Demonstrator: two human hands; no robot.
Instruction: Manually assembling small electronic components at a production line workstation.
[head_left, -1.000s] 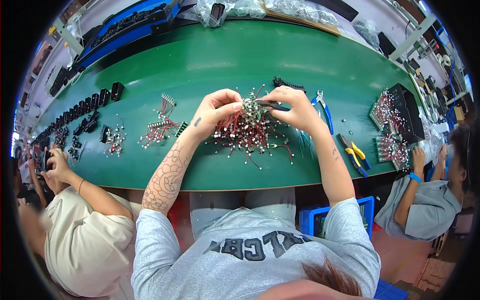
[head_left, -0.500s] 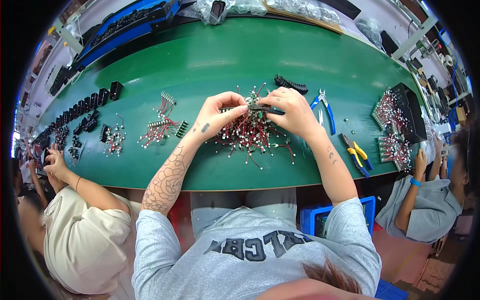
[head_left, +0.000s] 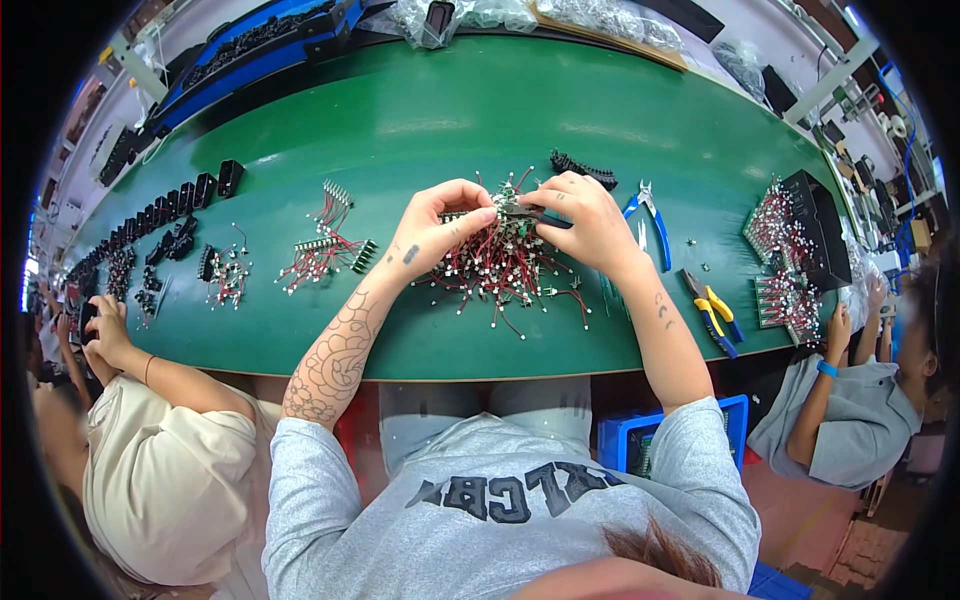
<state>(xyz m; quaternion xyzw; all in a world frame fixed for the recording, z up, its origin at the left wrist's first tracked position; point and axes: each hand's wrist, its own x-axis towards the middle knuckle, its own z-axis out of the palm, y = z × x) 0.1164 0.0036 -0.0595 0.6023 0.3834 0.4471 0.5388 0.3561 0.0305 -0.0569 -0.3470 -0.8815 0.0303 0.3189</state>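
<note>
In front of me lies a heap of small circuit boards with red and dark wires and white plug ends [head_left: 503, 268]. Over its far side, my left hand [head_left: 440, 225] pinches a small wired circuit board between thumb and forefinger; most of it is hidden. My right hand [head_left: 585, 222] is closed around a small hand tool [head_left: 548, 219] with dark handles and a grey metal head. The tool's head is close to my left fingertips. Whether its jaws touch the board I cannot make out.
Right of the heap lie blue-handled cutters [head_left: 650, 222] and yellow-and-blue pliers [head_left: 714, 310]. Wired boards [head_left: 785, 300] stand by a black box [head_left: 818, 230]. Further wired boards [head_left: 325, 255] and black housings [head_left: 160, 215] are at left. Co-workers sit on both sides.
My right hand has opened its grip slightly and the tool has shifted a little. My left hand stays almost in place. The co-worker's hand at left has moved slightly.
</note>
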